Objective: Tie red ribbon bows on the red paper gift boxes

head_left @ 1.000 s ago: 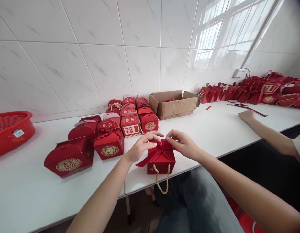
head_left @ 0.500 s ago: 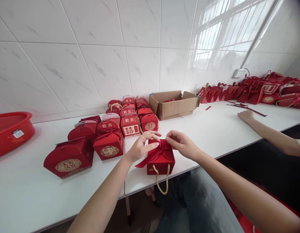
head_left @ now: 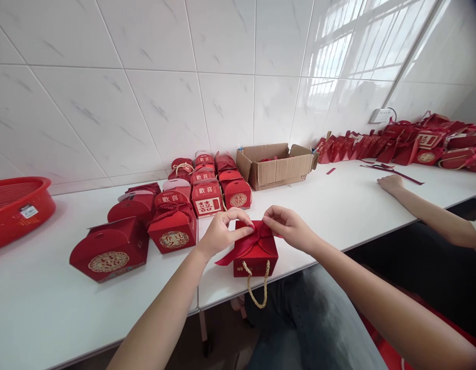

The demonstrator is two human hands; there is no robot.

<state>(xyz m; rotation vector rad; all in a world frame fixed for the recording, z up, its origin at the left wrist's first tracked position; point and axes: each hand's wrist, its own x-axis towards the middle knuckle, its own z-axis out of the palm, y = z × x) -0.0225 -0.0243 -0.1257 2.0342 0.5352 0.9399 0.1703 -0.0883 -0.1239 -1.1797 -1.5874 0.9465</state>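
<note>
A small red gift box (head_left: 255,264) stands at the table's front edge, its rope handle (head_left: 265,293) hanging over the side. Across its top lies a dark red ribbon (head_left: 243,247) gathered in a bow or knot. My left hand (head_left: 222,234) pinches the ribbon between thumb and fingertips at the left of the knot. On the other side, my right hand (head_left: 287,226) is closed on the ribbon too, thumb against forefinger. The fingers partly cover the loops, so the exact shape of the knot is hidden.
Several red gift boxes (head_left: 172,226) are grouped to the left, near a red plastic basket (head_left: 37,216). Behind stands an open cardboard box (head_left: 280,174). At the right, another person's hand (head_left: 392,183) rests by loose ribbon strips (head_left: 399,174), before piled red boxes (head_left: 426,154).
My left fingers have closed into a pinch on the ribbon by the knot. My right hand has barely shifted, and the box stays in place.
</note>
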